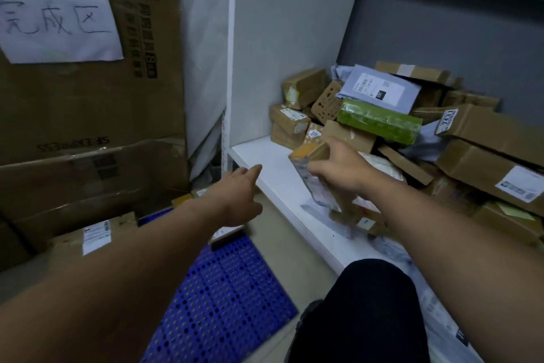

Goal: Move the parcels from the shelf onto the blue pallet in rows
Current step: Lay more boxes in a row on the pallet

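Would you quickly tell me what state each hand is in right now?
Left hand: open, fingers extended, holding nothing.
Right hand: gripping a small labelled parcel.

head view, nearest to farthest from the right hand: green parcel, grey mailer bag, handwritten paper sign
1. green parcel, just beyond the right hand, which grips a small parcel
2. grey mailer bag, behind and above the green one
3. paper sign, far left on the cardboard box
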